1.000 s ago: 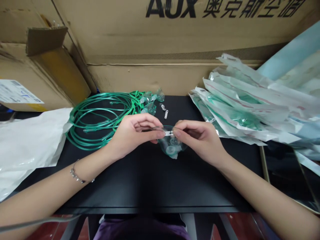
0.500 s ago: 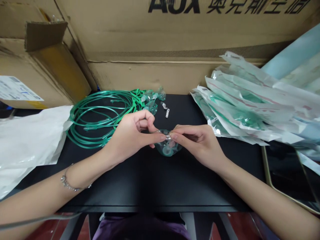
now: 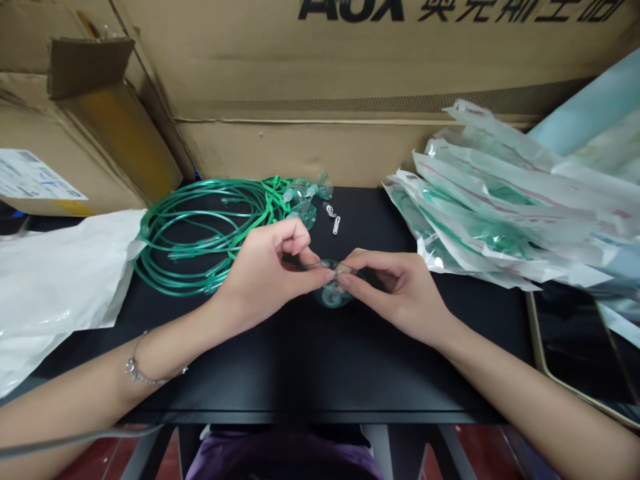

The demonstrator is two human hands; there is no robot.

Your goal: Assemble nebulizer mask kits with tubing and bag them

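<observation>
A small clear, green-tinted oxygen mask (image 3: 331, 297) is held above the black table between my two hands. My left hand (image 3: 273, 263) pinches its upper edge between thumb and fingers. From the other side my right hand (image 3: 395, 283) pinches the same edge, the thumb tips almost meeting. What lies under the fingertips at that edge is mostly hidden. Two small metal strips (image 3: 336, 225) rest on the table just beyond. Behind my left hand are other clear masks (image 3: 303, 212) with green straps (image 3: 274, 200) and coiled green tubing (image 3: 155, 237).
White packaging (image 3: 70, 267) covers the left side of the table (image 3: 300, 373). Several sealed pouches with green contents (image 3: 505, 200) are piled on the right, beside a phone (image 3: 575, 340). Large cardboard boxes (image 3: 300, 73) stand along the back.
The mask has tilted and dropped slightly from view beneath my fingers. My fingertips have closed in over the shiny strip seen on its edge before.
</observation>
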